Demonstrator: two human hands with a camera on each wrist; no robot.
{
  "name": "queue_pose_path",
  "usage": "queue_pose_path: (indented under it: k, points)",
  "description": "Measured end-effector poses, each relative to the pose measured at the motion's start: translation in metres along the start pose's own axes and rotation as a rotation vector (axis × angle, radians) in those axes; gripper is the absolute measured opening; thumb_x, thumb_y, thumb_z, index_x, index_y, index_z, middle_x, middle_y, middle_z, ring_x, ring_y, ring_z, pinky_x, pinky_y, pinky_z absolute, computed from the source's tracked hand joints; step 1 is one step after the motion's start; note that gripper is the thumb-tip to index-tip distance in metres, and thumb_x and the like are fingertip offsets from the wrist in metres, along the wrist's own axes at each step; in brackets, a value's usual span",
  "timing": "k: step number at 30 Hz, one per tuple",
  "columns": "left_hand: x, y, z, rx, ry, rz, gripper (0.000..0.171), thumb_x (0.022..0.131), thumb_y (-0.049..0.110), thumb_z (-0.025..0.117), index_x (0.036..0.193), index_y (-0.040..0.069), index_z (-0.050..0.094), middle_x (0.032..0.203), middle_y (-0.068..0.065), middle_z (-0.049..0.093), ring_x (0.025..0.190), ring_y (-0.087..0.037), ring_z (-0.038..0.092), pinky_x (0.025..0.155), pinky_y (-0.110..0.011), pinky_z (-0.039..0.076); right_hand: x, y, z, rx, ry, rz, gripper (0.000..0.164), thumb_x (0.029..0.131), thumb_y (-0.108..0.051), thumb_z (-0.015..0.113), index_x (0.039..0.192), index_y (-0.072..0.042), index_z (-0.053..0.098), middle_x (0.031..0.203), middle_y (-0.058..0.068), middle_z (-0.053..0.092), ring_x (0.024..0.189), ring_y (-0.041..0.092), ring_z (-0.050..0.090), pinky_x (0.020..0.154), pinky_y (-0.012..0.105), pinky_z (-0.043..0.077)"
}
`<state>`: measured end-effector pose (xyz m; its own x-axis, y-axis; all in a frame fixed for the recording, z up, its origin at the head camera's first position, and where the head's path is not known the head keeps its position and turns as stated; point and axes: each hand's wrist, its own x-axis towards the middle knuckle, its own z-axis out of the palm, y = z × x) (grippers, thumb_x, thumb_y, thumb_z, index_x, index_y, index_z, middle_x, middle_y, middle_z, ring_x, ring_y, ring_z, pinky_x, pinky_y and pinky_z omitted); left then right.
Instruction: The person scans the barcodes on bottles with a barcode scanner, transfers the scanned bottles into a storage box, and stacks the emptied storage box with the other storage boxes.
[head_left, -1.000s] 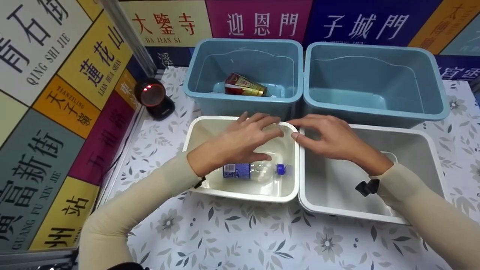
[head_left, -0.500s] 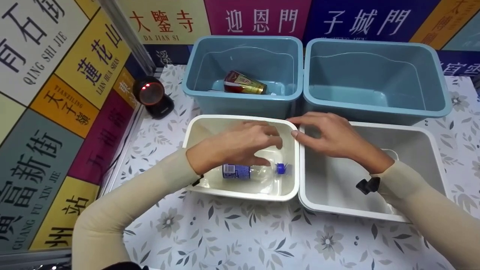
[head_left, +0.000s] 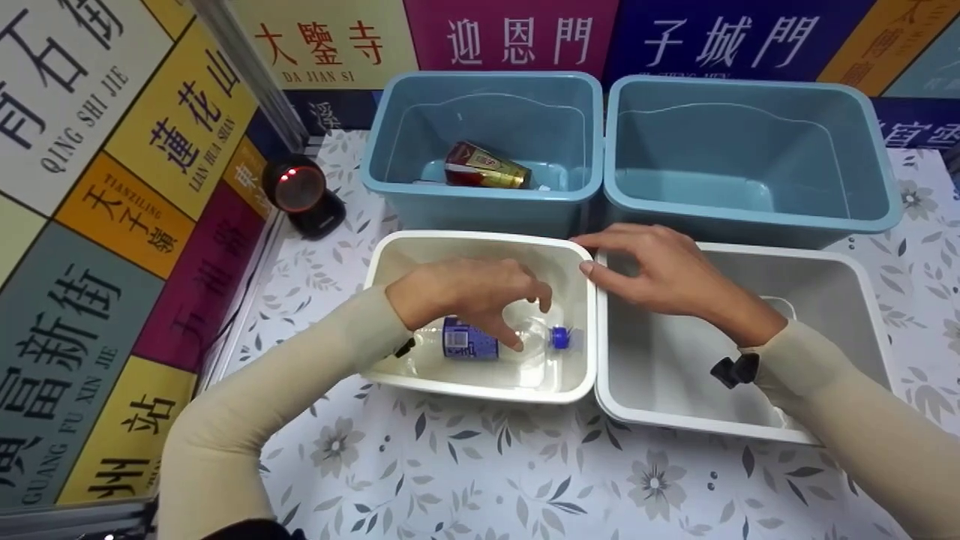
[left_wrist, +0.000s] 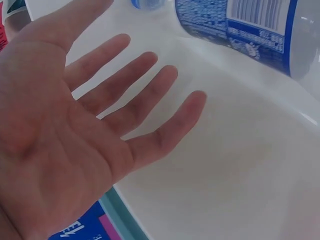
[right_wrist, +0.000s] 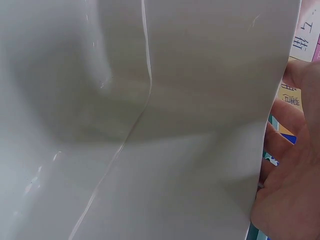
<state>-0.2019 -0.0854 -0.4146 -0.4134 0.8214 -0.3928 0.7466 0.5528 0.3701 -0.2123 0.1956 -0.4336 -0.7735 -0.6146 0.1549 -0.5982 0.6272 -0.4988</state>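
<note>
In the head view a clear plastic bottle [head_left: 470,339] with a blue label and blue cap lies on its side in the left white bin [head_left: 480,393]. My left hand [head_left: 474,291] reaches down over it, fingers spread and bent downward, the thumb in front of the bottle's shoulder. From the left wrist view, the left palm [left_wrist: 65,135] holds nothing and the labelled bottle [left_wrist: 240,30] lies apart from the fingers. My right hand [head_left: 656,270] rests at the meeting rims of the two white bins, its thumb and forefinger at the left bin's back right corner.
Two blue bins [head_left: 480,210] [head_left: 750,214] stand behind the white ones. A red and gold carton or cup [head_left: 487,166] lies in the left blue bin. The right white bin [head_left: 712,424] sits beside the left one. A black scanner [head_left: 304,196] with red lights stands at the left.
My left hand has lowered into the left white bin, and its thumb has come down in front of the bottle. The bottle and my right hand stay where they were.
</note>
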Motion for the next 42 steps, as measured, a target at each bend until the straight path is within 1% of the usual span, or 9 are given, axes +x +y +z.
queue_pose_path:
  k: [2, 6, 12, 17, 24, 27, 32, 37, 42]
  points:
    - [0.002, -0.002, 0.003, -0.018, -0.024, -0.013, 0.062, 0.091, 0.041, 0.088, 0.141, 0.015, 0.064, 0.140, -0.013, 0.071, 0.126, -0.029, 0.066, 0.111, -0.043, 0.054, 0.000, 0.000, 0.000, 0.002, -0.003, 0.001, 0.041, 0.105, -0.048, 0.068, 0.142, -0.031, 0.073, 0.129, -0.003, 0.077, 0.113, 0.021, 0.074, 0.089, 0.050, 0.057]
    - [0.006, -0.004, 0.007, -0.022, -0.051, -0.025, 0.064, 0.090, 0.041, 0.088, 0.144, 0.018, 0.062, 0.140, -0.011, 0.071, 0.124, -0.028, 0.066, 0.108, -0.043, 0.054, 0.000, 0.000, 0.000, 0.003, -0.008, 0.003, 0.040, 0.105, -0.048, 0.068, 0.142, -0.032, 0.073, 0.130, -0.003, 0.077, 0.114, 0.021, 0.073, 0.090, 0.051, 0.057]
    - [0.011, -0.007, 0.012, 0.007, -0.064, -0.022, 0.065, 0.090, 0.039, 0.088, 0.146, 0.020, 0.061, 0.138, -0.008, 0.072, 0.120, -0.025, 0.068, 0.107, -0.042, 0.055, -0.001, 0.001, -0.001, 0.005, -0.014, 0.012, 0.041, 0.105, -0.049, 0.068, 0.142, -0.032, 0.073, 0.130, -0.003, 0.077, 0.114, 0.021, 0.073, 0.090, 0.051, 0.057]
    - [0.014, -0.008, 0.018, 0.002, -0.078, -0.038, 0.067, 0.089, 0.041, 0.089, 0.147, 0.022, 0.061, 0.137, -0.006, 0.073, 0.117, -0.023, 0.069, 0.105, -0.041, 0.055, 0.000, 0.001, 0.000, 0.008, -0.017, 0.006, 0.042, 0.105, -0.048, 0.068, 0.142, -0.030, 0.073, 0.132, -0.002, 0.077, 0.116, 0.022, 0.073, 0.092, 0.051, 0.057]
    - [0.017, -0.010, 0.024, -0.068, -0.105, -0.040, 0.066, 0.088, 0.039, 0.090, 0.145, 0.021, 0.061, 0.131, -0.009, 0.073, 0.113, -0.024, 0.065, 0.100, -0.042, 0.056, 0.000, 0.000, -0.001, -0.005, -0.001, 0.002, 0.039, 0.104, -0.048, 0.069, 0.140, -0.032, 0.074, 0.129, -0.004, 0.078, 0.116, 0.022, 0.074, 0.090, 0.051, 0.058]
    - [0.018, -0.011, 0.025, -0.086, -0.114, -0.039, 0.066, 0.088, 0.039, 0.090, 0.144, 0.021, 0.060, 0.130, -0.010, 0.071, 0.114, -0.024, 0.065, 0.101, -0.042, 0.056, -0.001, 0.000, -0.001, -0.007, 0.001, 0.005, 0.039, 0.104, -0.048, 0.069, 0.140, -0.032, 0.074, 0.130, -0.004, 0.078, 0.117, 0.022, 0.074, 0.091, 0.052, 0.058]
    - [0.018, -0.010, 0.026, -0.082, -0.117, -0.046, 0.065, 0.089, 0.039, 0.089, 0.145, 0.022, 0.060, 0.130, -0.009, 0.071, 0.113, -0.023, 0.065, 0.100, -0.042, 0.056, 0.000, -0.001, -0.001, -0.009, -0.002, 0.011, 0.040, 0.104, -0.048, 0.068, 0.140, -0.032, 0.074, 0.130, -0.004, 0.078, 0.117, 0.022, 0.073, 0.093, 0.054, 0.057]
    - [0.014, -0.009, 0.025, -0.082, -0.123, -0.069, 0.066, 0.089, 0.041, 0.089, 0.146, 0.025, 0.059, 0.132, -0.007, 0.071, 0.114, -0.021, 0.065, 0.100, -0.041, 0.057, 0.000, -0.001, -0.001, -0.008, -0.006, 0.009, 0.040, 0.105, -0.048, 0.068, 0.141, -0.032, 0.074, 0.127, -0.003, 0.078, 0.113, 0.021, 0.074, 0.089, 0.051, 0.057]
    - [0.010, -0.007, 0.019, -0.095, -0.105, -0.083, 0.067, 0.090, 0.040, 0.089, 0.147, 0.026, 0.057, 0.137, -0.006, 0.069, 0.115, -0.021, 0.064, 0.100, -0.041, 0.058, 0.000, -0.001, -0.001, -0.006, -0.008, 0.008, 0.039, 0.105, -0.048, 0.068, 0.141, -0.033, 0.074, 0.126, -0.002, 0.078, 0.111, 0.022, 0.074, 0.087, 0.050, 0.057]
